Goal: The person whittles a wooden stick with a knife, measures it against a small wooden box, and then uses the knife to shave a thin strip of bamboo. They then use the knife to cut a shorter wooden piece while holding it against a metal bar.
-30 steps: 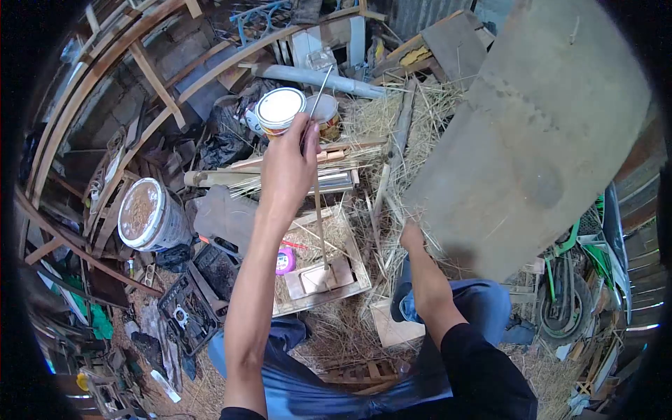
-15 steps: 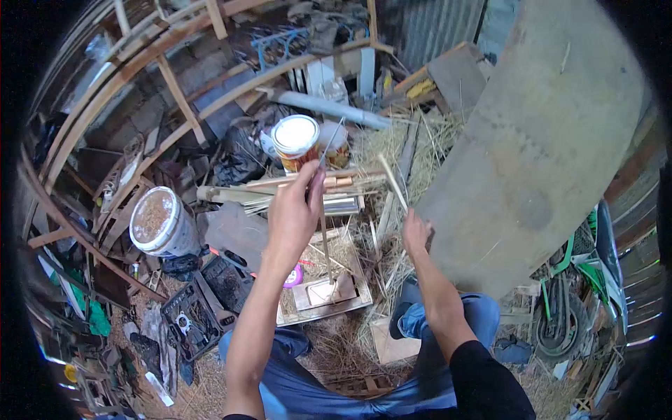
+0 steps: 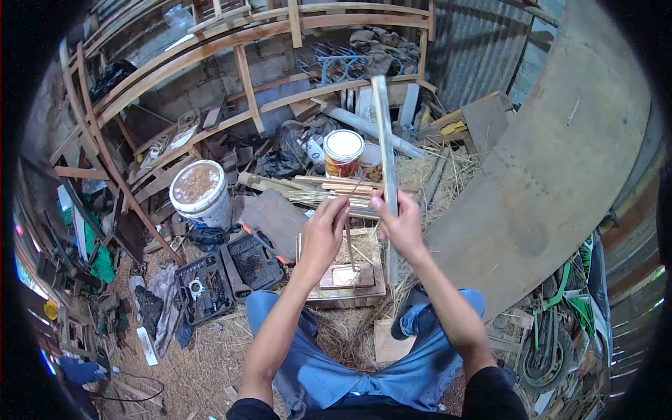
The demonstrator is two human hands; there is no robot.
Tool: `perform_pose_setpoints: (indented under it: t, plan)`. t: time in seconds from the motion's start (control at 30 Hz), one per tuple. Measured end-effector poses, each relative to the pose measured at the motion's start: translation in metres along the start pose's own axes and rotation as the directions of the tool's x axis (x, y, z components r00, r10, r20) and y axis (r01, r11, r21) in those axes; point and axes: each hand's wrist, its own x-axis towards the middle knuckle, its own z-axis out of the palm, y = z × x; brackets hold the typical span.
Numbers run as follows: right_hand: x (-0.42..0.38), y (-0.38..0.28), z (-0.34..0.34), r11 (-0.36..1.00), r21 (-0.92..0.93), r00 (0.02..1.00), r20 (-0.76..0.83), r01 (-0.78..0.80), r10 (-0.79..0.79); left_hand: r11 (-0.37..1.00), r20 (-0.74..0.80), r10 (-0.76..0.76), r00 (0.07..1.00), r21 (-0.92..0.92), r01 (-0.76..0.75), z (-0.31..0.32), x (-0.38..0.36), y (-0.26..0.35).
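Note:
My left hand (image 3: 323, 236) is closed in a pinch around a thin stick (image 3: 350, 245) that runs down toward a small wooden block (image 3: 346, 276). The block lies on a low wooden box (image 3: 380, 285) between my knees. My right hand (image 3: 402, 225) is wrapped round a long, flat, pale strip (image 3: 384, 140), which stands nearly upright in view. Both hands are close together above the box, the right one just beside the left. What the strip is made of I cannot tell.
A bucket of shavings (image 3: 198, 189) and an open tool case (image 3: 231, 276) are at the left. Beyond the box are a paint bucket (image 3: 344, 150) and bundled sticks (image 3: 301, 199). A large board (image 3: 539, 175) leans at the right.
My right hand has moved inward and up beside the left, and the strip in it now shows broad and upright. The whole view has shifted, with the surroundings further right and lower.

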Motion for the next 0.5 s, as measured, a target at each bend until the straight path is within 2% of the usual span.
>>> perform_pose_setpoints:
  t: [0.13,0.23,0.33,0.37,0.43,0.5]
  plan:
    - [-0.009,0.012,0.015,0.998,-0.063,1.0,0.0,-0.014,0.014,1.0,0.02,-0.031,0.999,0.007,0.03,-0.012,-0.002,0.0]
    - [-0.011,0.027,0.022,0.994,0.057,0.995,0.056,-0.09,0.087,1.0,0.005,0.004,1.0,0.013,-0.004,-0.014,0.0,-0.003]
    - [-0.012,0.051,0.034,0.991,0.125,0.995,0.089,-0.056,0.045,1.0,0.007,-0.011,1.0,-0.022,0.011,-0.013,0.002,-0.005]
    - [-0.015,0.056,0.033,0.971,0.154,0.977,0.134,-0.186,0.166,0.998,0.041,-0.048,0.998,-0.043,0.05,-0.013,0.001,-0.004]
    - [-0.012,0.061,0.034,0.973,0.132,0.978,0.118,-0.187,0.172,0.993,0.082,-0.094,0.992,-0.063,0.099,-0.014,0.001,-0.001]
    - [-0.008,0.075,0.033,0.972,0.132,0.978,0.109,-0.194,0.181,0.999,0.154,-0.043,0.987,-0.004,0.045,-0.018,0.0,-0.001]
